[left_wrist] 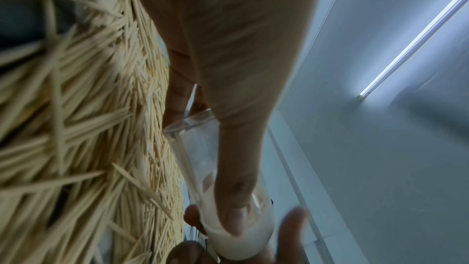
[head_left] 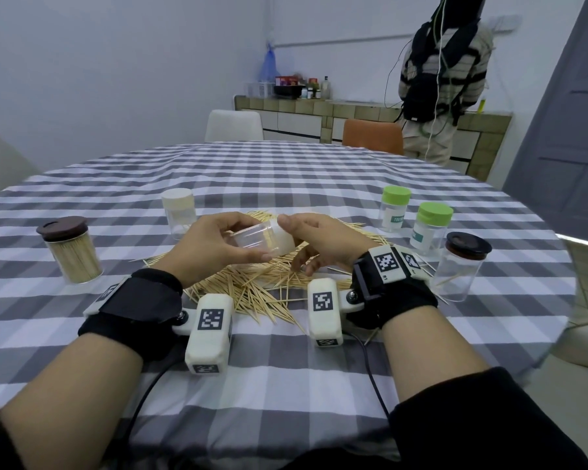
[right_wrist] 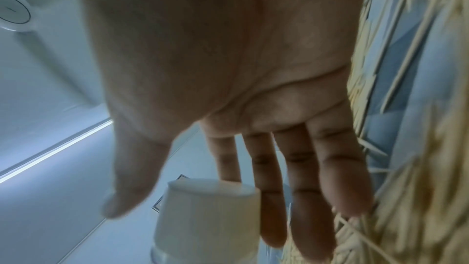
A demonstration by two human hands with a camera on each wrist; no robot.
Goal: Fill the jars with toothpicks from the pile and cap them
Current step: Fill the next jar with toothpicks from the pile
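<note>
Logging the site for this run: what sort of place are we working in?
Most likely a home kitchen or dining room. A round table under a checked tablecloth has dining chairs at its far side, and a tiled counter along the wall carries bottles and boxes.

A loose heap of pale wooden toothpicks [head_left: 252, 266] lies on the round counter covered in grey-and-white checked cloth [head_left: 286, 171], near its middle. Above the heap the left hand [head_left: 214, 242] and right hand [head_left: 323, 239] meet at a clear plastic jar with a white cap [head_left: 265, 239], tilted on its side, cap toward the right. Far left of the heap stands a brown-lidded jar packed with toothpicks [head_left: 72, 252]; just behind the heap, a white-capped clear jar [head_left: 179, 215]. To the right stand two green-capped clear jars [head_left: 394, 212], one nearer than the other, and nearest right a dark-lidded clear jar [head_left: 459, 266].
</note>
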